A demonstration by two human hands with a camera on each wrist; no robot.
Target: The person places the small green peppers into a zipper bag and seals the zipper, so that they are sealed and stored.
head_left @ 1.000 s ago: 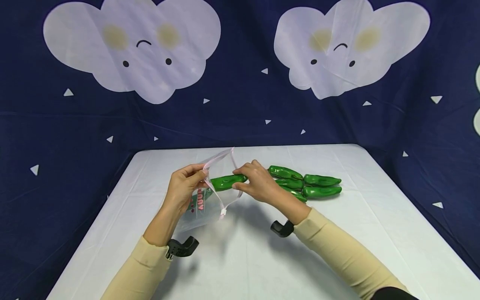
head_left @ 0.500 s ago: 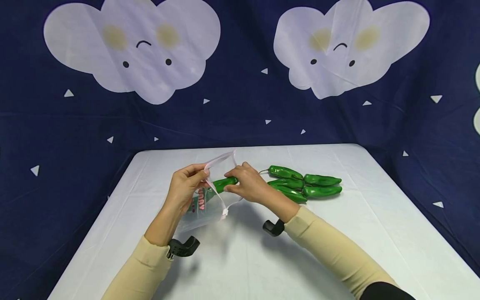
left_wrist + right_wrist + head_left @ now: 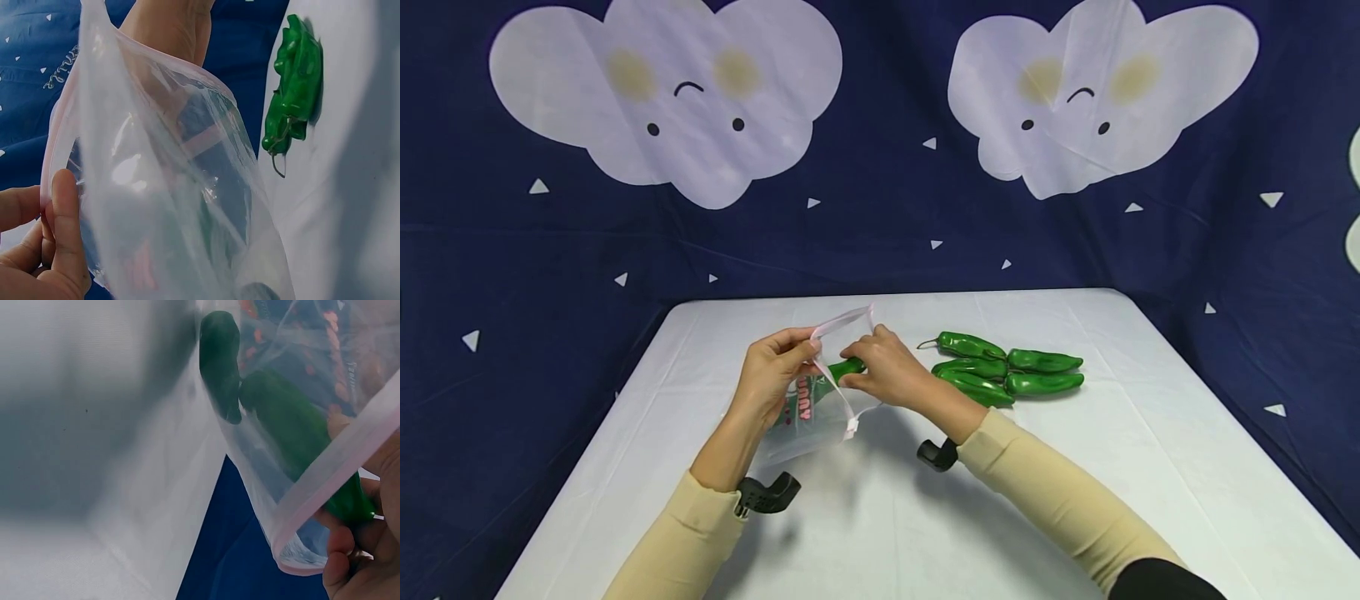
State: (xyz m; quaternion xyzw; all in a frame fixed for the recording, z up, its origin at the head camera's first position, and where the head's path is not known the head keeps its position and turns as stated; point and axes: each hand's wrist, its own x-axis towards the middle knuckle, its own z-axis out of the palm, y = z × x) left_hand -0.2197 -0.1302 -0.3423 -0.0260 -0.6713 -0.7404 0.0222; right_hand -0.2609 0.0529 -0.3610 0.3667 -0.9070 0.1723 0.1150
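Off the tabletop, my left hand (image 3: 767, 375) pinches the pink rim of a clear zip bag (image 3: 816, 433), whose mouth gapes toward the right. With its fingertips my right hand (image 3: 887, 369) grips one end of a green pepper (image 3: 847, 367) at that mouth. Most of this pepper (image 3: 284, 419) is inside the bag, as the right wrist view shows through the film. A second green pepper (image 3: 219, 362) lies deeper in the bag. The left wrist view has my left fingers (image 3: 69, 231) on the rim, while the plastic blurs what is behind it.
Several green peppers (image 3: 970, 345) lie grouped on the white table (image 3: 925, 517), right of my right hand. A dark blue cloth (image 3: 880, 233) with clouds hangs behind the table. A black wrist camera (image 3: 767, 492) juts from the left sleeve, another (image 3: 937, 455) from the right.
My right hand has moved left with the green pepper, sliding it farther into the bag. The left hand stays nearly in place, and more of the grouped peppers' left ends now shows.
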